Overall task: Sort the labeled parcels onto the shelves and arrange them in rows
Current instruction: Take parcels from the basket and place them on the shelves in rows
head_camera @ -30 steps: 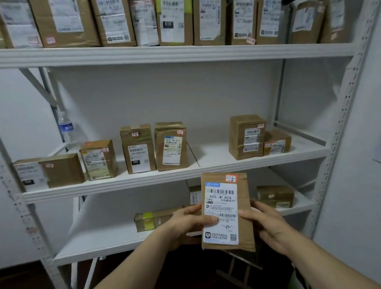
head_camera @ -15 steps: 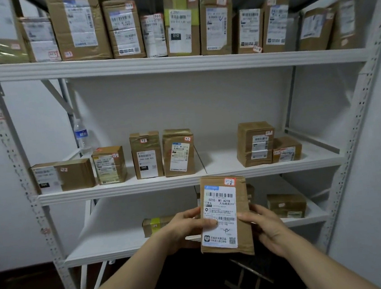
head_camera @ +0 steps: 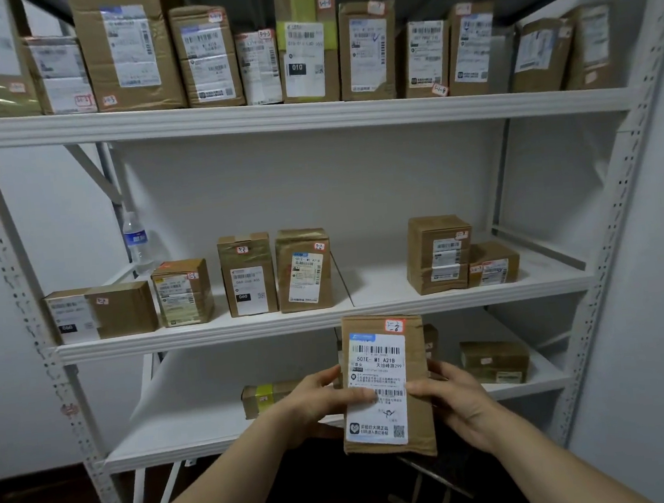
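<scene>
**Q:** What occupies the centre of the view?

**A:** A flat brown cardboard parcel (head_camera: pixel 420 425), held upright. Its white shipping label (head_camera: pixel 375 364) faces the camera, and a small orange-edged handwritten sticker (head_camera: pixel 394 325) sits at the upper right corner. The parcel hangs in the air in front of the white metal shelving rack (head_camera: pixel 23 305). Its top edge overlaps the front rim of the middle shelf (head_camera: pixel 208 334) in the view.

**Q:** How is it gripped?

**A:** The left hand (head_camera: pixel 312 405) clasps the left edge, its thumb (head_camera: pixel 358 396) pressed flat on the label and its fingers curled behind the cardboard. The right hand (head_camera: pixel 458 401) clasps the right edge the same way. Its thumb (head_camera: pixel 416 387) lies at the label's margin, and its fingers are hidden behind the parcel.

**Q:** What do the shelves carry?

**A:** Top shelf (head_camera: pixel 289 115): a close row of upright labelled brown boxes (head_camera: pixel 367 49), side by side.

Middle shelf: four brown boxes (head_camera: pixel 247 275) stand at the left and two touching brown boxes (head_camera: pixel 438 253) at the right, with a gap between the groups above the held parcel. A clear plastic water bottle (head_camera: pixel 137 241) stands at the back left corner.

Bottom shelf (head_camera: pixel 201 422): a low parcel banded with yellow-green tape (head_camera: pixel 265 395) lies just behind the left hand. A squat brown box (head_camera: pixel 495 361) stands at the right.
</scene>
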A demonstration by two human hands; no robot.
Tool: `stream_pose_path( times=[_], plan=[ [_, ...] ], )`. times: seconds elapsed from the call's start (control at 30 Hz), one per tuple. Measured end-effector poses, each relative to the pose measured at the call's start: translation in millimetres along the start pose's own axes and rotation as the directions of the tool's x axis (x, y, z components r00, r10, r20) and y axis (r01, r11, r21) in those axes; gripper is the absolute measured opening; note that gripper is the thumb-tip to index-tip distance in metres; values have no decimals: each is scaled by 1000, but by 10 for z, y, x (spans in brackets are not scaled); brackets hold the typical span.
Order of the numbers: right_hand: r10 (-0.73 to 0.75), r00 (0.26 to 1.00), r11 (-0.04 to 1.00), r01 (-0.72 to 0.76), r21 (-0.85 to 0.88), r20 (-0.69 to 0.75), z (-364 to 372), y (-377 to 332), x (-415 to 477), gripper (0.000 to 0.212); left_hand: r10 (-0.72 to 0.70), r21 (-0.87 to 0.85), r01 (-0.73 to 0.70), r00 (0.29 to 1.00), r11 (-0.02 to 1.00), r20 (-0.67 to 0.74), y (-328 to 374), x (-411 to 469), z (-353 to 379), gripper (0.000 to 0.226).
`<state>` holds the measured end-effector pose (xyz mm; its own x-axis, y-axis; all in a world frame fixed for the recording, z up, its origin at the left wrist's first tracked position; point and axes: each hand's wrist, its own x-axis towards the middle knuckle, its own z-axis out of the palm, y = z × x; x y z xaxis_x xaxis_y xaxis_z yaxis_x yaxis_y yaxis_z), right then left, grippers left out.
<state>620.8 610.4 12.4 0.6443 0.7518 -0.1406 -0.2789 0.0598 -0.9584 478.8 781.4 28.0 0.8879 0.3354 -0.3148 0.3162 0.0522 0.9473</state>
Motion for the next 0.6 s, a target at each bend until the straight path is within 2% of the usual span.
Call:
stream_pose_path(
  times=[0.13, 0.23, 0.33, 0.43, 0.53, 0.6],
  plan=[
    [-65, 995, 996, 60, -63, -71, -154, -114, 14, 62, 20, 27, -20, 1000, 999, 6, 60, 145, 153, 96],
    [-117, 990, 986, 107, -124, -78, -303, -264, 47, 79, 64, 58, -65, 998, 996, 18, 119, 296, 304, 114],
    [-170, 984, 969, 157, -192, -57, -493, -388, 83, 84, 112, 63, -113, 994, 992, 21, 224, 472, 444, 109],
    [-204, 979, 947, 193, -256, -14, -661, -436, 160, 77, 103, 5, -103, 994, 995, -32, 397, 649, 538, 105],
    [-228, 973, 936, 206, -286, -46, -754, -430, 301, 74, 127, 9, -127, 991, 992, -37, 545, 824, 570, 96],
    [-238, 969, 926, 207, -315, -63, -760, -435, 419, 74, 136, 41, -135, 990, 990, -26, 636, 935, 559, 103]
  ],
)
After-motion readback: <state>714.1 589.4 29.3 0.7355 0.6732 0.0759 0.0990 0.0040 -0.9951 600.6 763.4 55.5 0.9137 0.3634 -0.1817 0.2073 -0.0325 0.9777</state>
